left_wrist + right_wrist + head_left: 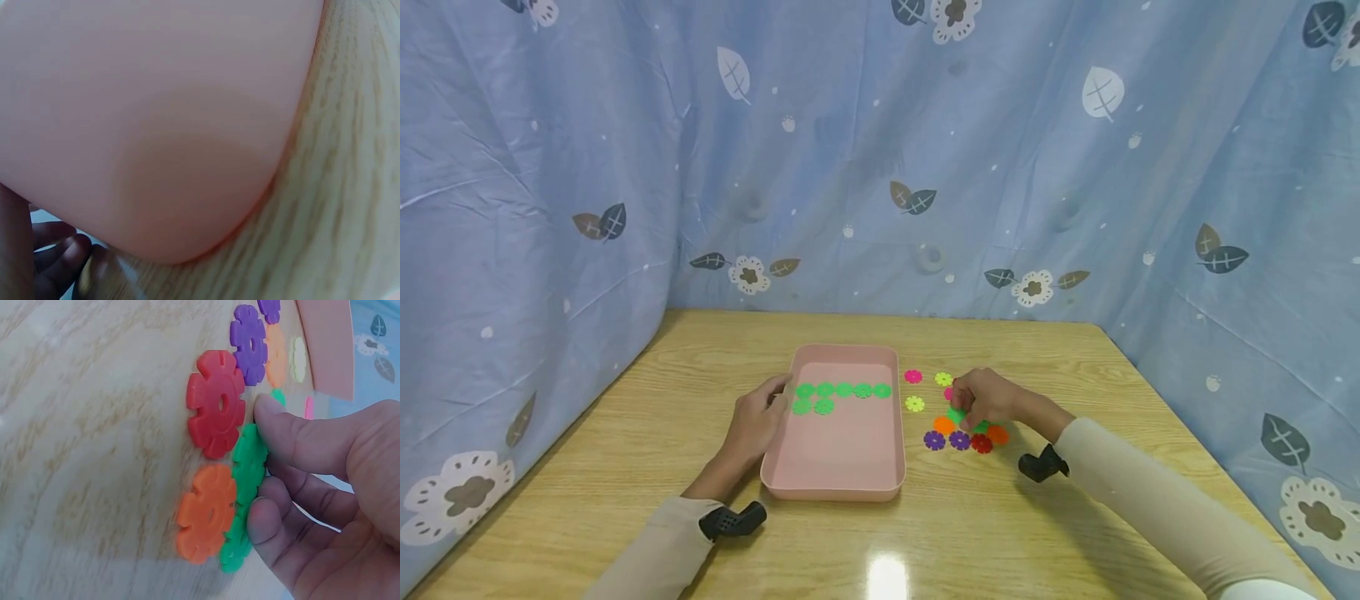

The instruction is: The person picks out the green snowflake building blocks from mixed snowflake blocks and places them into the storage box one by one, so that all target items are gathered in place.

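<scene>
A shallow pink tray (842, 467) holds several green flower-shaped plastic discs (844, 390) in two rows. My left hand (754, 423) grips the tray's left rim, its thumb near the inside edge; in the left wrist view its fingers (59, 256) show beside the tray wall (156, 144). To the right of the tray my right hand (988, 396) is down at the loose discs. In the right wrist view its thumb and curled fingertips pinch at a green disc (250, 459) low over the table. Another green disc (234, 547) lies against it, partly covered by an orange disc (207, 514).
Around the right hand lie a red disc (981, 443), purple discs (935, 440), orange discs (943, 425), yellow discs (914, 404) and pink discs (913, 377). The wooden table (700, 350) ends at a blue patterned curtain (850, 150) behind and at both sides.
</scene>
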Demonstrator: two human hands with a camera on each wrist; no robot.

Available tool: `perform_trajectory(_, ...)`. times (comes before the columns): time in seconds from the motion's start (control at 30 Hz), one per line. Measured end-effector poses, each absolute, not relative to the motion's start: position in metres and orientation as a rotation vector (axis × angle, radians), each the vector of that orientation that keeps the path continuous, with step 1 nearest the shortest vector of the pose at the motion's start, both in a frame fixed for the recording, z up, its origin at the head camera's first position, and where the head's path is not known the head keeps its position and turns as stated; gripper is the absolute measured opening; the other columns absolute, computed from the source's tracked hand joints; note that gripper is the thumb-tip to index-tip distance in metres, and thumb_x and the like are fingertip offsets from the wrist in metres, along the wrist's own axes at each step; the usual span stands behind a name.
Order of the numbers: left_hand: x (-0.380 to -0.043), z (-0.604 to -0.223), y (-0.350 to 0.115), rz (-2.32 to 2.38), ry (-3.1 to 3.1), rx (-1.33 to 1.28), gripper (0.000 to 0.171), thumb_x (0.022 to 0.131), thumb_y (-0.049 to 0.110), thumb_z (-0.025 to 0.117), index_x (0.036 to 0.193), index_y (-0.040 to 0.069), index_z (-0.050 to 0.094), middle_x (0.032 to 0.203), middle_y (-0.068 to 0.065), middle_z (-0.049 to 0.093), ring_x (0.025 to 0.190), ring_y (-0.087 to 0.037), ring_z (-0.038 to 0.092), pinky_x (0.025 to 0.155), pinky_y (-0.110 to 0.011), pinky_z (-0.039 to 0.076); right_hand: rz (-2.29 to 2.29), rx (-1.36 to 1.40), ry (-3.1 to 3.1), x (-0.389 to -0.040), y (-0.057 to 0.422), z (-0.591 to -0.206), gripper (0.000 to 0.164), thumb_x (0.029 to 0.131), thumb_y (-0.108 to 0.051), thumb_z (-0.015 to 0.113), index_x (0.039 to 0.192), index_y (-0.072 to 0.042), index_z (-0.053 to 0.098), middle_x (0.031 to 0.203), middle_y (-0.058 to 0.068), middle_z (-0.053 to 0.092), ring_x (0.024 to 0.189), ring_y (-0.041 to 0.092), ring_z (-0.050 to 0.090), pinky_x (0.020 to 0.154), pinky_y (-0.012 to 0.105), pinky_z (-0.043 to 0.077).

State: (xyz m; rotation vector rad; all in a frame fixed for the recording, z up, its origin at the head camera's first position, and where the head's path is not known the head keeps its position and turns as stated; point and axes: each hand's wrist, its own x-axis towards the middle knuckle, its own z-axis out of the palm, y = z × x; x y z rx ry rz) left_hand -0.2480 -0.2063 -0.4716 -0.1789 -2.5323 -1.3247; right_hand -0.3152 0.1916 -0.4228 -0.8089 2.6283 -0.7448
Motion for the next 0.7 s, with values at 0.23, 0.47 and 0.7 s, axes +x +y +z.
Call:
perform_trajectory(0.23, -0.2476, -0.4711, -0.2058, -1.330, -2.524, -0.187, 0.044, 0.103, 0.012, 0.043, 0.144, 0.003, 0.054, 0.133, -0.021, 0.063, 0.116, -0.035, 0.064, 0.097, -0.051, 0.050, -0.702, -0.805, 2.668, -0.3143, 0.1919, -0.4222, 0.023, 0.079, 0.001, 0.084, 0.094, -0.005, 0.067, 0.086, 0.004, 0.066, 0.079, 0.019, 0.058, 0.073, 0.031, 0.055)
perform_trajectory(0.47, -0.2479, -0.4720, -0.2059, -1.340, -2.518, -0.194, 0.044, 0.103, 0.011, 0.042, 0.144, 0.003, 0.054, 0.133, -0.021, 0.063, 0.113, -0.033, 0.065, 0.095, -0.049, 0.051, -0.671, -0.821, 2.684, -0.3159, 0.1913, -0.4240, 0.021, 0.080, 0.001, 0.082, 0.096, -0.005, 0.069, 0.087, 0.003, 0.067, 0.079, 0.016, 0.060, 0.075, 0.032, 0.056)
perform_trajectory(0.7, -0.2473, -0.4717, -0.2057, -1.338, -2.522, -0.192, 0.045, 0.103, 0.011, 0.042, 0.145, 0.002, 0.053, 0.134, -0.022, 0.062, 0.116, -0.035, 0.064, 0.098, -0.051, 0.049, -0.676, -0.811, 2.696, -0.3137, 0.1908, -0.4266, 0.020, 0.081, 0.002, 0.081, 0.094, -0.005, 0.068, 0.087, 0.003, 0.066, 0.079, 0.016, 0.060, 0.075, 0.031, 0.057)
